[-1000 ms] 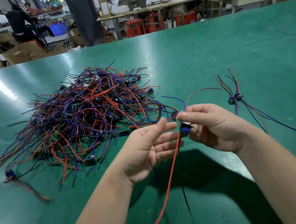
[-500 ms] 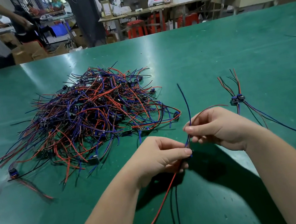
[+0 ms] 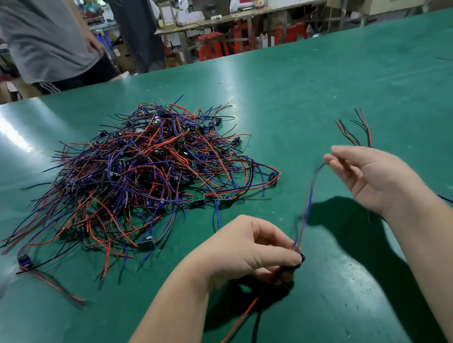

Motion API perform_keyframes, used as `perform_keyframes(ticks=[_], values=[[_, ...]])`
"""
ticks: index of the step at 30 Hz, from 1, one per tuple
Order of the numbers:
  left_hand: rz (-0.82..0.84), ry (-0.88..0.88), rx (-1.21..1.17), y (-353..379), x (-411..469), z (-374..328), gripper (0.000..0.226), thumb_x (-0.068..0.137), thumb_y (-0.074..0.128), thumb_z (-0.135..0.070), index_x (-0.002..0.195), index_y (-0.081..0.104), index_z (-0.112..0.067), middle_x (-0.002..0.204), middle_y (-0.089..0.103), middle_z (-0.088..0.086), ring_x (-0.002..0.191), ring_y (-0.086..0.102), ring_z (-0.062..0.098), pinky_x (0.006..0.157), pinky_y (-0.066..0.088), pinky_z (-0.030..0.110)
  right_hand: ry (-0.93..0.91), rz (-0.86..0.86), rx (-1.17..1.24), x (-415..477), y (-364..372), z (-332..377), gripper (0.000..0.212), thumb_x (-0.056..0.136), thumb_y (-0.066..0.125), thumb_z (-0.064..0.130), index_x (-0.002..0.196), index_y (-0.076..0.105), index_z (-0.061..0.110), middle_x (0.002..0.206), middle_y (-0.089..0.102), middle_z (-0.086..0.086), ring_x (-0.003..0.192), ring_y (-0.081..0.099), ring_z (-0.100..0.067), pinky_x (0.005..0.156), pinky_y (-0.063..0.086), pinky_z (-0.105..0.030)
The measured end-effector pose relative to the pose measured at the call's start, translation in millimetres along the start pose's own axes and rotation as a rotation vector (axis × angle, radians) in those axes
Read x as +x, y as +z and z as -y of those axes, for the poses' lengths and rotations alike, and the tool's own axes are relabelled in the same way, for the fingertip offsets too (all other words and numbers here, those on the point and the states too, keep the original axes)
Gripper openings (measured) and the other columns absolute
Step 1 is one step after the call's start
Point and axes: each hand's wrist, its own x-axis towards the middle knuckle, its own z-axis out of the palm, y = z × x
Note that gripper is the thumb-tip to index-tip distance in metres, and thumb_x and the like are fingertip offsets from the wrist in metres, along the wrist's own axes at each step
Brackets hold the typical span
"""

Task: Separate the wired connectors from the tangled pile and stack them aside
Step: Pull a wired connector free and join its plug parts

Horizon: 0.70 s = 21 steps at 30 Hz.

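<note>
Left hand [image 3: 249, 253]: fingers clamp a small black-and-blue wired connector [image 3: 299, 261], by the green matte surface's [image 3: 324, 83] near edge.
Right hand [image 3: 373, 176]: fingers uncurled, thin blue lead [image 3: 308, 206] tip touching them.
Advice: hold the body, straighten the leads, lay them parallel on the sorted red-and-black wire bundle [image 3: 356, 131] towards the right edge, well apart from the tangled red, blue and black wire pile [image 3: 138, 181].

I see a plain green table [image 3: 324, 83] under a pile [image 3: 138, 178] tangled in red, blue and black. The connector [image 3: 299, 260] pinched in my left hand [image 3: 246, 253] is black with blue, trailing a blue wire [image 3: 309, 203], a red wire [image 3: 229, 332] and a black wire [image 3: 255, 340].

table [image 3: 310, 94]: green mat, smooth, glossy | wires [image 3: 138, 178]: plastic-sheathed, probably | stools [image 3: 211, 46]: red plastic
</note>
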Motion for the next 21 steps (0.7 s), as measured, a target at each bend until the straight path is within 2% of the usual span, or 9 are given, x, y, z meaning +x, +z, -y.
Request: perform_keyframes(ticks=[3, 6, 9, 11, 13, 14, 17, 19, 21], values=[[-0.062, 0.031, -0.015, 5.5, 3.3, -0.1, 0.009, 0.079, 0.076, -0.008, 0.079, 0.070, -0.015, 0.064, 0.068, -0.004, 0.053, 0.060, 0.005, 0.051, 0.047, 0.015, -0.109, -0.045, 0.044, 2.8, -5.2, 5.9, 0.012, 0.087, 0.059, -0.006, 0.078, 0.057, 0.003, 0.066, 0.065, -0.010, 0.058, 0.069, -0.013, 0.056, 0.052, -0.014], [-0.284, 0.138, -0.246, 7.3, 9.5, -2.0, 0.010, 0.079, 0.075, -0.006, 0.086, 0.068, -0.007, 0.071, 0.072, 0.001, 0.058, 0.067, 0.012, 0.056, 0.054, 0.020, -0.204, -0.072, -0.157, -2.9, 0.1, 4.2, 0.015, 0.089, 0.057, -0.004, 0.079, 0.057, 0.008, 0.074, 0.056, -0.009, 0.049, 0.064, -0.012, 0.050, 0.051, -0.018], [-0.469, 0.220, -0.400, 4.2, 14.9, -2.0, 0.008, 0.080, 0.071, -0.005, 0.087, 0.067, -0.007, 0.070, 0.071, 0.003, 0.058, 0.068, 0.014, 0.054, 0.055, 0.021, -0.244, 0.187, -0.439, -19.0, 14.8, -10.0, 0.013, 0.088, 0.062, 0.003, 0.078, 0.061, 0.012, 0.066, 0.057, -0.004, 0.047, 0.060, -0.014, 0.047, 0.050, -0.021], [-0.528, 0.258, -0.431, 2.7, 17.3, -1.4, 0.008, 0.080, 0.069, -0.004, 0.088, 0.067, -0.006, 0.072, 0.071, 0.006, 0.058, 0.068, 0.014, 0.055, 0.055, 0.021, -0.257, 0.426, -0.661, -30.5, 22.5, -23.1, 0.006, 0.082, 0.070, 0.009, 0.081, 0.068, 0.015, 0.068, 0.064, -0.004, 0.058, 0.064, -0.017, 0.053, 0.054, -0.025], [-0.541, 0.295, -0.409, 2.1, 18.6, 0.8, 0.009, 0.083, 0.066, -0.004, 0.092, 0.069, -0.004, 0.075, 0.072, 0.006, 0.062, 0.068, 0.015, 0.059, 0.057, 0.023, -0.306, 0.542, -0.837, -37.5, 24.8, -33.9, 0.011, 0.074, 0.079, 0.013, 0.082, 0.072, 0.017, 0.074, 0.069, -0.004, 0.062, 0.065, -0.018, 0.061, 0.055, -0.034], [-0.538, 0.307, -0.379, 2.2, 18.9, 1.7, 0.010, 0.087, 0.063, -0.003, 0.095, 0.069, -0.003, 0.076, 0.073, 0.004, 0.063, 0.068, 0.014, 0.059, 0.057, 0.023, -0.348, 0.554, -0.902, -38.4, 24.9, -37.8, 0.014, 0.072, 0.081, 0.014, 0.083, 0.073, 0.018, 0.075, 0.069, -0.002, 0.061, 0.063, -0.016, 0.063, 0.054, -0.035], [-0.514, 0.323, -0.310, 2.7, 19.8, 2.9, 0.020, 0.094, 0.054, 0.000, 0.097, 0.069, -0.013, 0.080, 0.074, -0.002, 0.068, 0.068, 0.009, 0.059, 0.056, 0.022, -0.487, 0.518, -0.993, -35.0, 24.4, -42.5, 0.019, 0.071, 0.082, 0.012, 0.081, 0.073, 0.026, 0.073, 0.068, 0.008, 0.056, 0.057, -0.007, 0.060, 0.048, -0.023], [-0.529, 0.343, -0.255, 3.3, 19.6, 2.7, 0.027, 0.094, 0.052, 0.003, 0.097, 0.068, -0.019, 0.086, 0.073, -0.003, 0.073, 0.068, 0.008, 0.061, 0.056, 0.022, -0.558, 0.450, -0.955, -30.8, 23.7, -41.6, 0.027, 0.072, 0.079, 0.006, 0.080, 0.071, 0.030, 0.077, 0.071, 0.008, 0.064, 0.064, -0.010, 0.067, 0.052, -0.024], [-0.667, 0.409, 0.021, -0.6, 20.2, 5.4, 0.030, 0.092, 0.056, 0.001, 0.096, 0.070, -0.025, 0.092, 0.073, -0.006, 0.079, 0.066, 0.006, 0.069, 0.053, 0.018, -0.649, 0.294, -0.893, -22.9, 19.7, -35.2, 0.034, 0.073, 0.076, 0.001, 0.083, 0.067, 0.032, 0.079, 0.071, 0.008, 0.070, 0.067, -0.010, 0.074, 0.054, -0.023]])
